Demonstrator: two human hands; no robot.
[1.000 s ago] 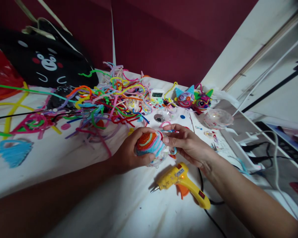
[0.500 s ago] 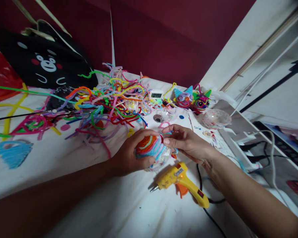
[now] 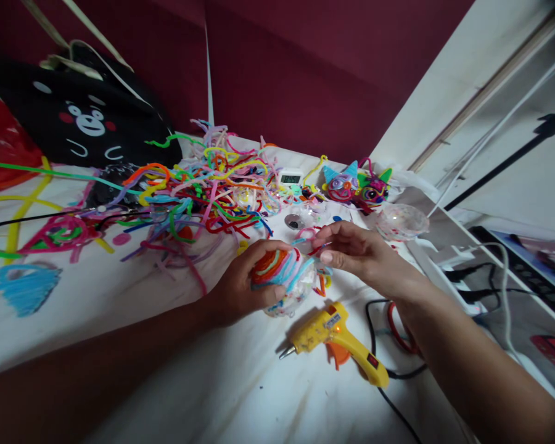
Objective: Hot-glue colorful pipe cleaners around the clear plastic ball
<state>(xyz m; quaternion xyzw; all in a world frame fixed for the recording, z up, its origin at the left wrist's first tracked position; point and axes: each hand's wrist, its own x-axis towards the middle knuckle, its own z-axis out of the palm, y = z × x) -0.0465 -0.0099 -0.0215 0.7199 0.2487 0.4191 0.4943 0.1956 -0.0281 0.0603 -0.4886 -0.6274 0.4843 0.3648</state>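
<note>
My left hand (image 3: 240, 280) is wrapped round a clear plastic ball (image 3: 296, 299) partly covered with curved rows of pipe cleaner (image 3: 271, 268) in orange, red, light blue and pink. Just right of the ball, my right hand (image 3: 358, 256) pinches a red pipe cleaner (image 3: 314, 251), its fingertips a little apart from the ball. A red loop (image 3: 393, 324) shows beside the right forearm; whether it is the same strand is hidden. Below the hands lies a yellow glue gun (image 3: 335, 339), its nozzle pointing left and a small orange light lit.
A tangled heap of pipe cleaners (image 3: 213, 185) fills the back left, near a black bag (image 3: 87, 111). Behind the hands stand a small digital clock (image 3: 290, 177), two decorated balls (image 3: 342, 185) and a clear bowl-like half shell (image 3: 402, 222). The glue gun's black cord (image 3: 398, 413) runs along the right.
My right hand has moved slightly right, away from the ball, with its fingers more spread. The red loop has come into view by the right forearm. The left hand keeps its hold.
</note>
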